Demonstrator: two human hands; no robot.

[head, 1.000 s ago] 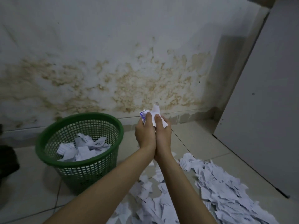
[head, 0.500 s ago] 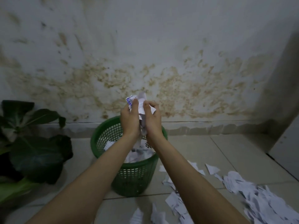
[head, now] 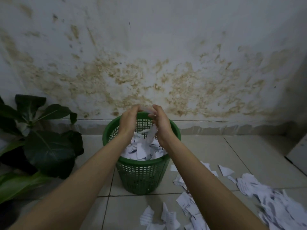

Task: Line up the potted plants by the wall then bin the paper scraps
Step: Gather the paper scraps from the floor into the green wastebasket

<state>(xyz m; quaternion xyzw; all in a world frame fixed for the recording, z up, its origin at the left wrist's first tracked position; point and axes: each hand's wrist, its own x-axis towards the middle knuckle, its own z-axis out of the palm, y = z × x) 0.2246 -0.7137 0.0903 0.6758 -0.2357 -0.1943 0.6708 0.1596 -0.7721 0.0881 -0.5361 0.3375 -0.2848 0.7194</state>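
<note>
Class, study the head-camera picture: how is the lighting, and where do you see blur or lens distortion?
Head view: dim, flat light with dark corners; the falling paper between the hands is smeared by motion, as are the scraps at lower right; the skirting line bows from the wide lens.

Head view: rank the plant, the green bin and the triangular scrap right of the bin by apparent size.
1. plant, partly cut off at the left edge and nearer the camera, so its lead is unsure
2. green bin
3. triangular scrap, clearly smallest

Both forearms extended toward 12 o'clock; left hand [head: 128,119] and right hand [head: 162,122] apart, palms facing, fingers loosely curved.
</note>
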